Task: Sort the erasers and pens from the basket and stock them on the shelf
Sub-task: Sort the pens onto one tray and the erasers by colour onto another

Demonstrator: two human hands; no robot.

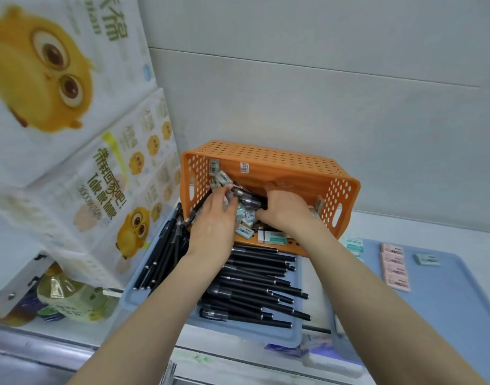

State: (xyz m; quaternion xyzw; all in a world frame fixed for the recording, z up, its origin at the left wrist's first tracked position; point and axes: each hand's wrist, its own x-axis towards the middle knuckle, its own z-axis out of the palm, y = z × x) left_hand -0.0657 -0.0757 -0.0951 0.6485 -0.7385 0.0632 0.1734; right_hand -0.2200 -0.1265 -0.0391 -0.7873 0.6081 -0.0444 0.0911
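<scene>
Left hand [213, 218] and right hand [285, 209]: both bare. Behind each hand, wrist and forearm bare too: left forearm [154, 301], right forearm [377, 287], uncovered down to the lower frame edge. Arms slim, smooth-surfaced. Faint knuckle and tendon lines on the back of the left hand. Fingertips blurred; nail detail cannot be made out.
</scene>
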